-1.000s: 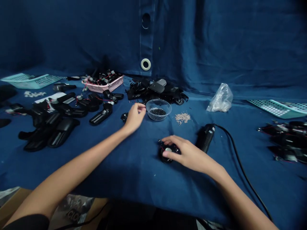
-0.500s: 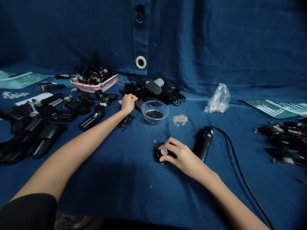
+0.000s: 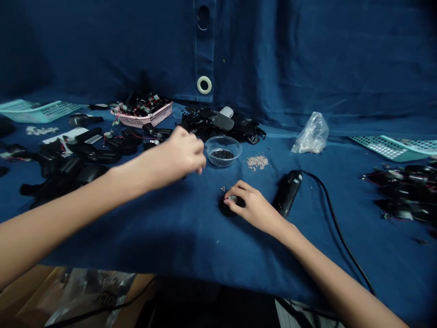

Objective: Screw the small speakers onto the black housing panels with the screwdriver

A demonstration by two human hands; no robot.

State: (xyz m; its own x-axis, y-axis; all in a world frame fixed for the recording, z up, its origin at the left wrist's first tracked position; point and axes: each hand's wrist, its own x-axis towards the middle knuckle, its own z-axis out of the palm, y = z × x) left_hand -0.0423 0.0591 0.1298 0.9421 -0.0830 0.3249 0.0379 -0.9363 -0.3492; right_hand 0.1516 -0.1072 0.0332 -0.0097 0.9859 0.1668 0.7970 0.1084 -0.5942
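My left hand [image 3: 182,155] is raised over the blue cloth, left of a clear plastic bowl [image 3: 223,151] with small black screws in it. Its fingers are curled in; motion blur and the back of the hand hide whatever they may hold. My right hand [image 3: 246,202] grips a round black part [image 3: 225,208] with a small silver motor [image 3: 232,199] on top, resting on the cloth. A small metal piece on a wire [image 3: 222,188] sticks up behind it. Just right of this hand lies a black corded electric screwdriver [image 3: 288,191].
Silver screws [image 3: 257,162] are heaped right of the bowl, a clear plastic bag [image 3: 311,134] beyond. Black plastic parts [image 3: 208,120] are piled behind. A pink basket [image 3: 143,120] and dark housings [image 3: 71,168] stand left; more black parts [image 3: 409,191] and a teal basket [image 3: 399,148] right.
My left hand has come back from the pile behind the bowl, nearer and higher. My right hand keeps its grip on the round part. The view has shifted slightly.
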